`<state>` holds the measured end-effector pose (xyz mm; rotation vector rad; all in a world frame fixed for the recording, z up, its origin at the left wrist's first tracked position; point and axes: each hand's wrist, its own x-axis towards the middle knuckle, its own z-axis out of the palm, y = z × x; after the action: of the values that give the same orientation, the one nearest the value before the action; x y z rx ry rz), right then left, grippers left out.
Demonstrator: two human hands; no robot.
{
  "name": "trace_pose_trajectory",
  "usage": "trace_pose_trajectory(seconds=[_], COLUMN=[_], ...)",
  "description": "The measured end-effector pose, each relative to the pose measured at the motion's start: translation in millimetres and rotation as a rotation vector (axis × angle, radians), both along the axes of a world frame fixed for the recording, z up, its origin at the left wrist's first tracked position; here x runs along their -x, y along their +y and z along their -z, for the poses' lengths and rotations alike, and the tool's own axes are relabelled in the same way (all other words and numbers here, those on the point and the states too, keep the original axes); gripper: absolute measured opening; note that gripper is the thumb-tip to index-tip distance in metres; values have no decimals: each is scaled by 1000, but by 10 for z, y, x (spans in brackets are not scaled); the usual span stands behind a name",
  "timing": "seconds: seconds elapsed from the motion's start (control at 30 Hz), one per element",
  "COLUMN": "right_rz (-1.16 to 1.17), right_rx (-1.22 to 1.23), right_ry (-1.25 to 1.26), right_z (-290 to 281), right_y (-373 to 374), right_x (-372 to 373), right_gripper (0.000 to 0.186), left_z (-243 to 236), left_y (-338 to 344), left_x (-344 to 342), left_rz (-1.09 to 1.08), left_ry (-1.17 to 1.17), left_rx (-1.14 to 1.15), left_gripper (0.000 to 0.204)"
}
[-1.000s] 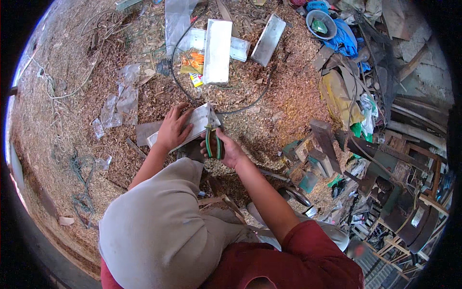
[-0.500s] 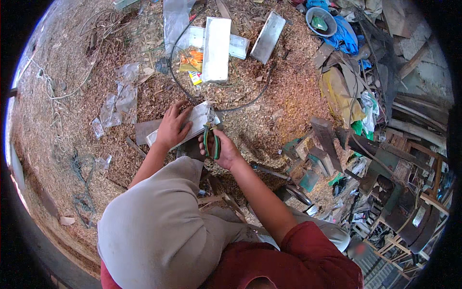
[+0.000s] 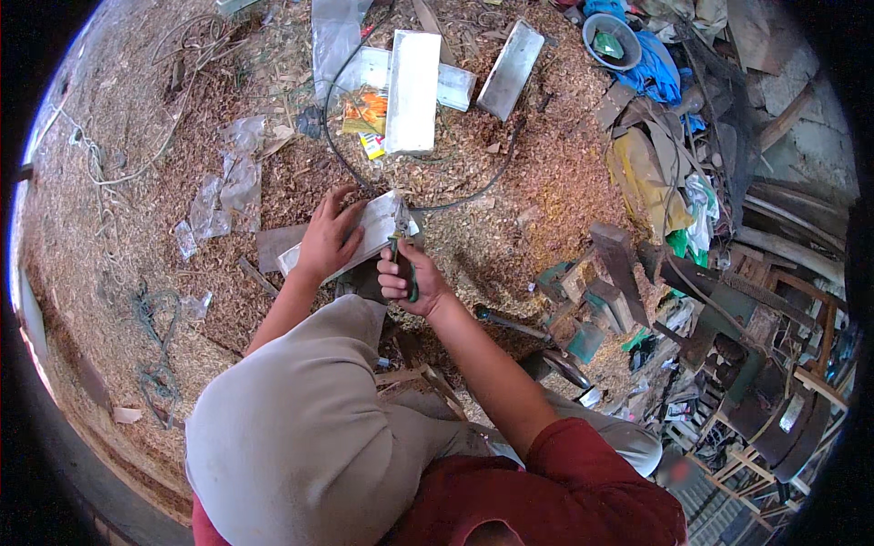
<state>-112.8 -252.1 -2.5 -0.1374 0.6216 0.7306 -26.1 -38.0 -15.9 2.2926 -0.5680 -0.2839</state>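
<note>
A white rectangular block [image 3: 376, 224] lies slanted in front of my knees. My left hand [image 3: 330, 238] grips its left part, fingers spread over the far side and thumb toward the near side. In my right hand [image 3: 417, 280] are pliers [image 3: 398, 243] with dark green handles, the fingers wrapped round them. The jaws of the pliers meet the block's right end; what they bite on, if anything, is too small to make out. Part of a flat grey-brown board [image 3: 275, 246] shows at the block's left end.
Beyond my hands lie more white blocks [image 3: 412, 96], one [image 3: 511, 71] apart on the right, amid wood shavings. A black cable [image 3: 460, 200] loops past them. To the right are wood offcuts [image 3: 612, 264], a grey bucket [image 3: 610, 42] and a belt-driven machine [image 3: 769, 387].
The fingers of my right hand have closed round the pliers, bringing the spread handles together. My left hand and the block have stayed put.
</note>
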Motion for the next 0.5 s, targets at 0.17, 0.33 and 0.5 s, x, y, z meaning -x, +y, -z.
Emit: trace_pose_trajectory(seconds=[0.17, 0.33, 0.5], right_rz=[-66, -260, -541], right_rx=[-92, 211, 778], right_ry=[62, 148, 116], right_z=[57, -92, -139], right_y=[-39, -99, -67], right_x=[-4, -132, -206], right_gripper=[36, 32, 32], left_z=[266, 337, 372], left_y=[-273, -441, -476], left_x=[-12, -64, -62], left_rz=[-263, -513, -521], left_ry=[-91, -135, -160], left_rx=[-178, -418, -475], left_gripper=[50, 59, 69])
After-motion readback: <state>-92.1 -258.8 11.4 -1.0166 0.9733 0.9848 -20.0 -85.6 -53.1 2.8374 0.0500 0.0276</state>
